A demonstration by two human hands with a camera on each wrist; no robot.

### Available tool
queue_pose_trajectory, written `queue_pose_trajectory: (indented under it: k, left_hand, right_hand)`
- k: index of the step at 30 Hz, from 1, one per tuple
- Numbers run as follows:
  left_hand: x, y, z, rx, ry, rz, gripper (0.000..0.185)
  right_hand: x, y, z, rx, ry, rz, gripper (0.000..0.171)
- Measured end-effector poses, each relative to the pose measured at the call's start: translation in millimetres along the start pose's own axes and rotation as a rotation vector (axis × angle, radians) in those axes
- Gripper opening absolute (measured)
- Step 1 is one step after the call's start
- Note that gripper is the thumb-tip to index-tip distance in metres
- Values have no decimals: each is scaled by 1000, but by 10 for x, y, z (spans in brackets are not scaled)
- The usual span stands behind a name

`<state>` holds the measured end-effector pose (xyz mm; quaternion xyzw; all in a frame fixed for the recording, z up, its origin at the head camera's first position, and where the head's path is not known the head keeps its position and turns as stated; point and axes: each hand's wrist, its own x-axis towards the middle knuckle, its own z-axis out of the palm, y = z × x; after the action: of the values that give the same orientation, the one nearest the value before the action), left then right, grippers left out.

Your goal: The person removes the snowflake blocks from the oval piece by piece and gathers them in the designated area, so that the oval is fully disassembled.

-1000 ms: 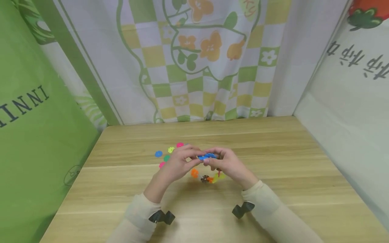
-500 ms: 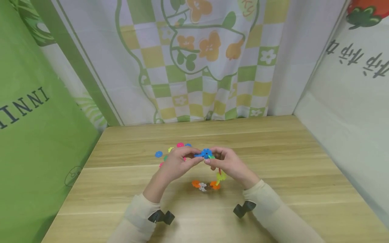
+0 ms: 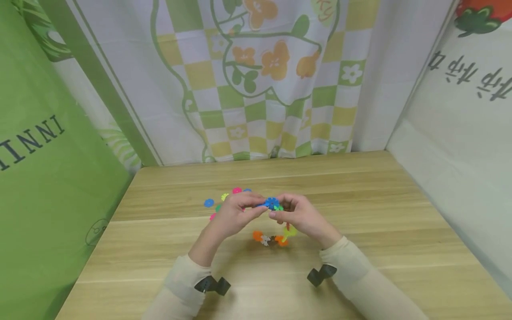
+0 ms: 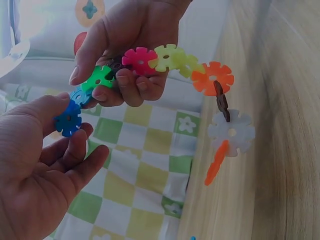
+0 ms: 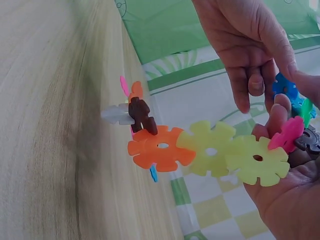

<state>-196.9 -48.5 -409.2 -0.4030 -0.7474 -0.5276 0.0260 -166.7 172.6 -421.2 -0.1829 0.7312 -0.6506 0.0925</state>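
Note:
My left hand and right hand hold a chain of flower-shaped plastic discs above the table. Between my left thumb and fingers is the blue disc at one end. Joined to it is a lighter blue disc. My right thumb and fingers grip the chain around the green disc, partly covering a dark disc beside it. Beyond my right hand run a pink disc, two yellow discs and an orange disc. A brown disc, white disc and another orange disc hang lowest.
Loose discs lie on the wooden table behind my left hand, among them a blue disc, a yellow disc and a pink disc. A patterned curtain hangs at the table's far edge.
The blue discs between my hands have turned from lying nearly flat to one facing the head camera. The chain's hanging end has swung and twisted; both hands stay almost in place.

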Motion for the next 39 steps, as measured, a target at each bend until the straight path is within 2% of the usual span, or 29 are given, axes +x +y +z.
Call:
queue_pose_trajectory:
  k: [5,10,14,20,30,34,39]
  left_hand:
    - [-2,-22,-15,9,-9,-3,14]
    - [-5,-33,-52,35,-35,-10,16]
    - [4,-37,-83,57,-60,17,18]
    - [19,-39,-108,117,-69,57,18]
    - [30,-50,-123,154,-73,54,19]
    - [33,-49,-128,187,-75,67,19]
    - [35,-25,-153,238,-91,51,21]
  right_hand:
    - [3,-2,12,-17,9,3,23]
    - [11,-3,30,-21,18,9,27]
    - [27,13,38,-36,31,6,30]
    - [57,57,39,-52,56,19,25]
    - [59,69,55,-30,84,12,22]
    - [60,75,58,-25,91,7,23]
    - [68,105,61,-26,96,-13,24]
